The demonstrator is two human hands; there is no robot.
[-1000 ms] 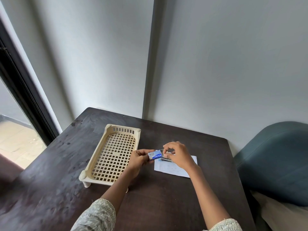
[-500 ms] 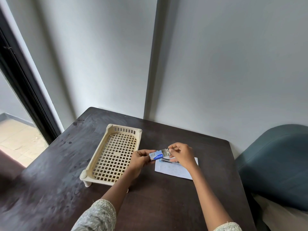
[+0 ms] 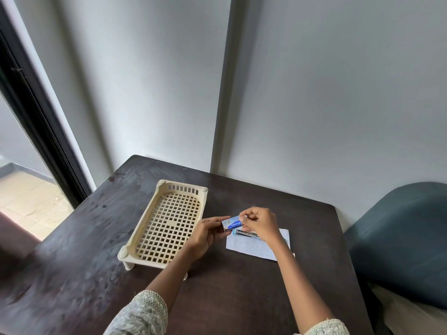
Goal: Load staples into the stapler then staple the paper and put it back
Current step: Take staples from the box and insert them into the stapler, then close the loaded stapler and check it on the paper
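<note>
Head view, looking down at a dark wooden table [image 3: 96, 274]: the left hand [image 3: 203, 236] is clamped on a small blue box [image 3: 231, 223], thumb on top and fingers curled beneath, holding it raised just above the tabletop with its long side running left to right. The right hand [image 3: 260, 223] meets the box at its right end, fingertips [image 3: 243, 220] pinched together against that end; whether they grip a flap, a strip of staples or only the box edge is too small to tell. Both forearms come up from the bottom of the frame, each with a pale patterned sleeve [image 3: 142, 315] at the elbow.

Just below the box and partly hidden under the right hand lies the stapler [image 3: 244, 233], a dark body with a light blue end, resting on the upper left part of a white sheet of paper [image 3: 254, 246]. The paper lies flat on the table under the right wrist, faint print on it.

Left of the hands stands a cream plastic tray [image 3: 154, 211] with a lattice floor and short legs, its long side angled away toward the wall. The left wrist crosses its near right corner.

Behind the table rises a grey wall [image 3: 314, 105]. A dark window frame [image 3: 36, 112] runs down the left side, and a blue-grey chair [image 3: 401, 238] sits at the right.
</note>
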